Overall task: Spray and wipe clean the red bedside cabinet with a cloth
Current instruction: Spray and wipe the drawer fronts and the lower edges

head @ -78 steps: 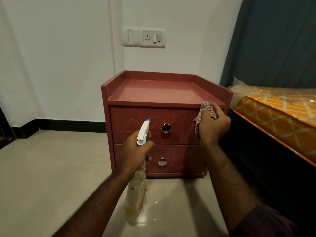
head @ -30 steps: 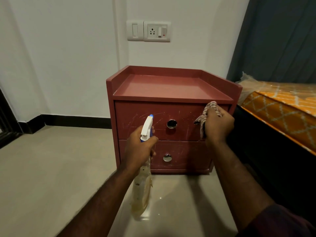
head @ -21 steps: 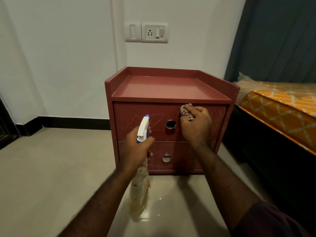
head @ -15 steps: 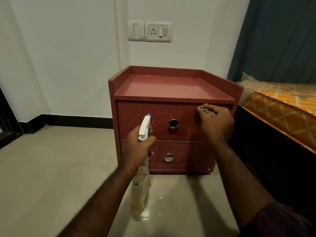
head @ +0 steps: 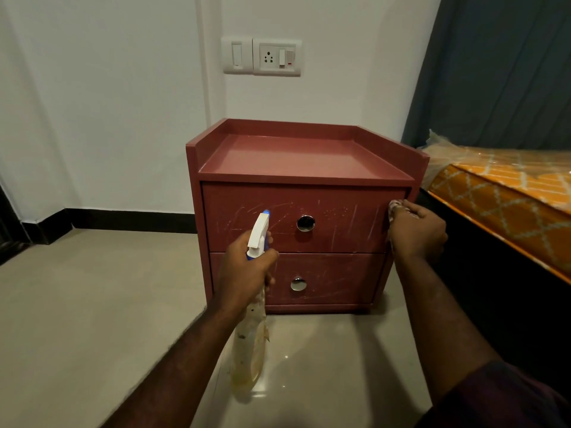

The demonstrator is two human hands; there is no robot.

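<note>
Red bedside cabinet (head: 302,162), ahead of both hands: its upper drawer front (head: 340,208) is met at the right edge by a bunched cloth (head: 394,209) gripped in the right hand (head: 417,236), and a spray bottle (head: 251,344) is clasped at the neck by the left hand (head: 244,273). Streaks (head: 335,240) between the hands could be left unwiped should the cloth be carried off that edge. Drips could be caused by an unintended squeeze of the bottle.
</note>
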